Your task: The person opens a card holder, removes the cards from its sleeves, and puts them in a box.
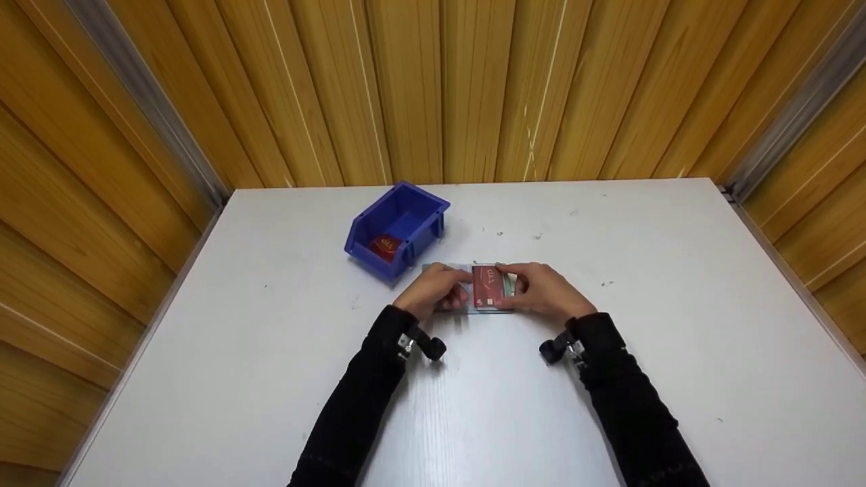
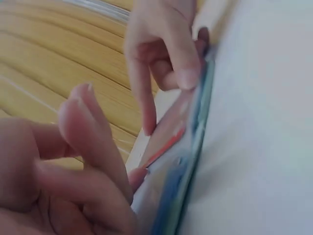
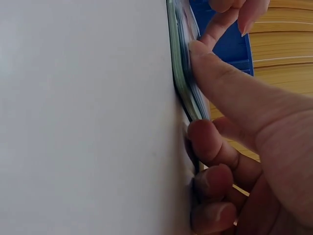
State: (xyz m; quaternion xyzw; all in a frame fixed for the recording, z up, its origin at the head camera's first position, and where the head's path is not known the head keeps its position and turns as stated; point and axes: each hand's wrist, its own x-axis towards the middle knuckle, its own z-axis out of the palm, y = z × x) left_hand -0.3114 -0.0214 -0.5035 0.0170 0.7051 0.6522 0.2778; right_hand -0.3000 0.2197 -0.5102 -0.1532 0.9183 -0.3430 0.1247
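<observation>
- Walls: wooden panels [image 1: 473, 88] rise behind and on both sides of the desk.
- Desk [image 1: 237, 358]: white, carrying the bin and the flat holder.
- Blue bin [image 1: 426, 238]: beyond the holder and to its left, set askew, its low front turned toward the near left. The left hand is the nearer one to it.
- Left hand [image 1: 433, 291]: over the holder's left part, fingers loosely bent. One fingertip reaches the red card's left side; no pinch shows, so its grip looks slack.
- Right hand [image 1: 544, 291]: at the holder's right end. Its grip, thumb on the near side and forefinger on the far side, holds the red card near its right edge; the other fingers curl beside the holder's end.
- Flat layered holder [image 3: 176, 54]: flat on the desk, long axis running left to right beneath both hands.
- Red card [image 1: 486, 287]: on the holder's right part, between the hands, just left of the right grip. Its long axis points away from the person, crosswise to the holder. The right hand is nearer.
- Red piece [image 1: 384, 247]: inside the bin, lying toward its near end, partly hidden by the front wall.
</observation>
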